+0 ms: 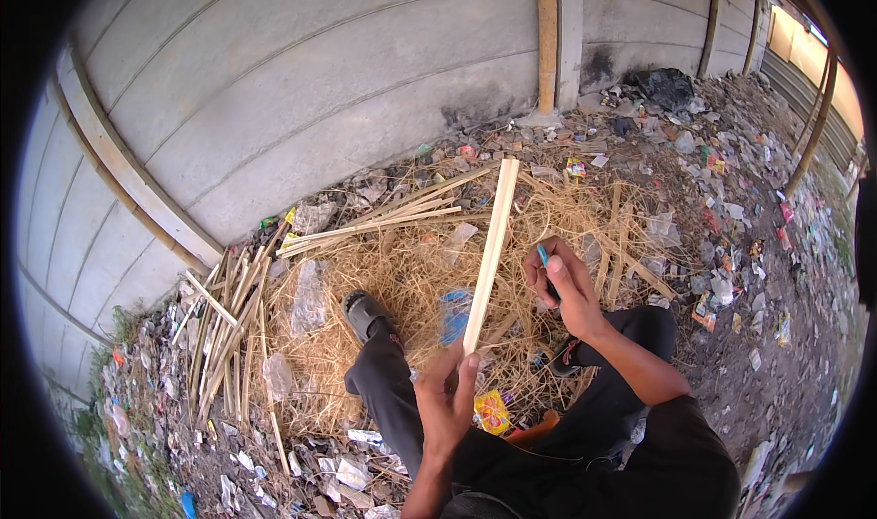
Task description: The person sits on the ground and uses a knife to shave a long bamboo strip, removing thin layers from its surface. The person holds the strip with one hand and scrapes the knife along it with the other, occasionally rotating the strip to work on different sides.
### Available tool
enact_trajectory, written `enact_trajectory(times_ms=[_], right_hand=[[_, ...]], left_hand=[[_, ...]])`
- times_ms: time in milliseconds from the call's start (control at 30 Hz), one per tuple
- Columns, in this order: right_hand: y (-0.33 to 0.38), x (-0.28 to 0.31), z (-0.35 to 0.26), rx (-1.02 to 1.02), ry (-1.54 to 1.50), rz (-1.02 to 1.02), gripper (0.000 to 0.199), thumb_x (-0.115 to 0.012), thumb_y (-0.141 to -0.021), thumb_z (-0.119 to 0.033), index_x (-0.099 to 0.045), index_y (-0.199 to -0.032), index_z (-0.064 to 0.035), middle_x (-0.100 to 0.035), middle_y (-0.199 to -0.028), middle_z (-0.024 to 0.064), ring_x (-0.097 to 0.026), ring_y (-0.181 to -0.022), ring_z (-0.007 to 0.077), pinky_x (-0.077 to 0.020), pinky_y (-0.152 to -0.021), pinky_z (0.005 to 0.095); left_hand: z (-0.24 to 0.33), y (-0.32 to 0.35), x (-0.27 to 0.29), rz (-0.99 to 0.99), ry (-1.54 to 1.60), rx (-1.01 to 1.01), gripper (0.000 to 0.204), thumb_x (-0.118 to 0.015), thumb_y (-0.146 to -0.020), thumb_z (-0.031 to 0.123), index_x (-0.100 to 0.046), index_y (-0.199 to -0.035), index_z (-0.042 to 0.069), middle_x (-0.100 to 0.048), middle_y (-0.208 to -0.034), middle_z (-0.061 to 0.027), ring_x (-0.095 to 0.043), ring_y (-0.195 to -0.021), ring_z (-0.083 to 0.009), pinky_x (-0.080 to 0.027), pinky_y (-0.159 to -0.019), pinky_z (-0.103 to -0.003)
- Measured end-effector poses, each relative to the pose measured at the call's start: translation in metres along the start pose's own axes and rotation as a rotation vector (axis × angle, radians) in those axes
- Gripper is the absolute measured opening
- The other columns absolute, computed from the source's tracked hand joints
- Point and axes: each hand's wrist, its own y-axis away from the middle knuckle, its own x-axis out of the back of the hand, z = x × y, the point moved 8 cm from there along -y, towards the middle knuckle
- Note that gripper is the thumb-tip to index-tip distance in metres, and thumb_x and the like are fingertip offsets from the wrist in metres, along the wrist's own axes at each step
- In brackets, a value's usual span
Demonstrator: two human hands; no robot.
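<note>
Black sleeve fabric (687, 457) is seen closest; a blue-tipped implement (543, 255) is clasped in the curled right hand (570, 289), a pale strip (491, 256) gripped in the half-closed left hand (444, 402).

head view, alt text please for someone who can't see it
Left hand holds up a long pale strip; right hand holds a small blue-and-black object. Below lie straw-like shavings, more strips and scattered litter, beside a grey wall.
</note>
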Motion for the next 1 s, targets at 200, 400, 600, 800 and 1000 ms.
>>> enact_trajectory(times_ms=[200, 400, 600, 800, 1000], right_hand=[[0.028, -0.037, -0.030, 0.376, 0.608, -0.140, 0.030, -0.083, -0.093, -0.028, -0.072, -0.110, -0.0055, -0.071, -0.090, 0.0097, -0.067, -0.064, 0.0218, -0.0528, -0.059, 0.0324], [0.038, -0.060, -0.045, 0.608, 0.791, -0.165, 0.036, -0.089, -0.086, -0.033, -0.075, -0.109, -0.0083, -0.072, -0.086, 0.0057, -0.069, -0.061, 0.0204, -0.0541, -0.054, 0.0324], [0.040, -0.067, -0.051, 0.603, 0.881, -0.134, 0.036, -0.089, -0.085, -0.038, -0.077, -0.107, -0.0115, -0.070, -0.082, 0.0032, -0.069, -0.060, 0.0190, -0.0537, -0.053, 0.0318], [0.038, -0.069, -0.054, 0.585, 0.915, -0.143, 0.033, -0.088, -0.086, -0.035, -0.078, -0.106, -0.0114, -0.072, -0.083, 0.0022, -0.069, -0.061, 0.0184, -0.0536, -0.054, 0.0317], [-0.022, 0.023, -0.059, 0.374, 0.849, 0.290, 0.028, -0.079, -0.098, -0.030, -0.076, -0.106, -0.0033, -0.072, -0.077, 0.0090, -0.069, -0.059, 0.0196, -0.0516, -0.052, 0.0346]], left_hand=[[0.001, -0.005, 0.004, 0.049, 0.094, 0.008, 0.029, -0.070, -0.104, 0.009, -0.072, -0.130, -0.003, -0.060, -0.083, -0.0025, -0.051, -0.069, -0.0071, -0.039, -0.058, -0.027], [0.017, -0.007, 0.005, 0.048, -0.067, -0.076, 0.036, -0.074, -0.100, 0.008, -0.071, -0.135, -0.001, -0.060, -0.082, -0.0070, -0.055, -0.070, -0.0137, -0.044, -0.062, -0.032], [0.026, -0.008, 0.007, 0.034, -0.165, -0.098, 0.034, -0.070, -0.103, 0.008, -0.070, -0.134, -0.004, -0.064, -0.087, -0.0083, -0.057, -0.073, -0.0133, -0.045, -0.065, -0.030], [0.022, -0.007, 0.004, 0.034, -0.170, -0.062, 0.029, -0.067, -0.104, 0.008, -0.071, -0.129, -0.007, -0.065, -0.086, -0.0093, -0.057, -0.073, -0.0133, -0.046, -0.067, -0.030], [0.020, 0.026, 0.002, -0.053, -0.205, -0.007, 0.028, -0.067, -0.104, 0.009, -0.072, -0.126, -0.008, -0.061, -0.080, -0.0108, -0.056, -0.071, -0.0161, -0.046, -0.066, -0.032]])
